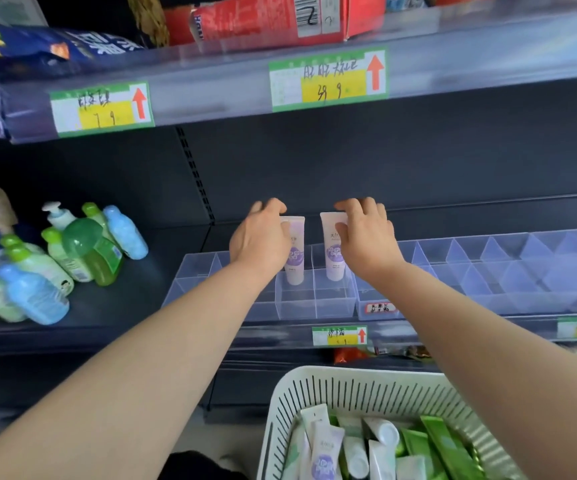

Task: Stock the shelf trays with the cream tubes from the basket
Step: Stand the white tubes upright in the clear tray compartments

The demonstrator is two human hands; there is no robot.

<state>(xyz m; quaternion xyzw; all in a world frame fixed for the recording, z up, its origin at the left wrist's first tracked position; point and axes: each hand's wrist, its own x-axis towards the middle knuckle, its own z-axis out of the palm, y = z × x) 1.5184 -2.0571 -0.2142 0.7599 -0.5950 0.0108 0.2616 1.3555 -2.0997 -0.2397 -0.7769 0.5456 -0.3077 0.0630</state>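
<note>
Fingers of the left hand [261, 233] curl round the left cream tube [296, 263]; the right cream tube [332, 252] is held likewise by the right hand [366, 233]. Both stand cap-down in adjoining compartments of the shelf tray [197, 270], back from its front edge, probably so labels show

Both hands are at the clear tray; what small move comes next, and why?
Probably let go: the left hand and right hand hold white-and-purple cream tubes already upright in the clear plastic divided tray; more wait in the white slotted basket.
</note>
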